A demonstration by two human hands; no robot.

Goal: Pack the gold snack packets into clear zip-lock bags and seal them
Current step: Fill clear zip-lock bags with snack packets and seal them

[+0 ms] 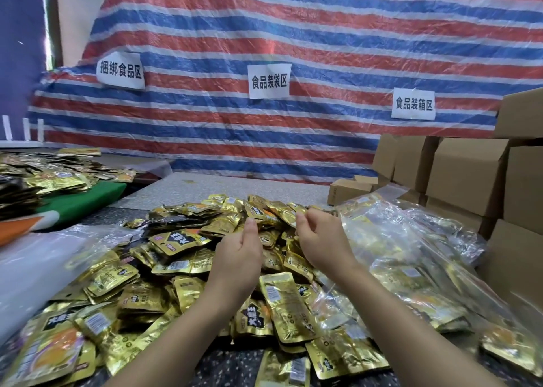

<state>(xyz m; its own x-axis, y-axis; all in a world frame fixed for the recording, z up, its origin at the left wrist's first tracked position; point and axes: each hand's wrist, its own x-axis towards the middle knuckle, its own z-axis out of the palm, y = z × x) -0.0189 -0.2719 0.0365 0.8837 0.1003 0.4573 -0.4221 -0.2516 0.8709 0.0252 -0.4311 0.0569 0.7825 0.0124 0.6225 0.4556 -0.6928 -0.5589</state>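
While hovering over gold packets (182,257) | left hand (238,257), right hand (320,239) apart, empty, fingers relaxed

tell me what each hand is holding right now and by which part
Nothing is held. The left hand and the right hand hover open, fingers loosely curled, above the heap of shiny gold foil snack packets.

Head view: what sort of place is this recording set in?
Probably a small makeshift food-packing workshop. A striped tarp serves as the back wall and carries paper zone signs, gold snack packets lie heaped on the table, and cardboard boxes are stacked to the right.
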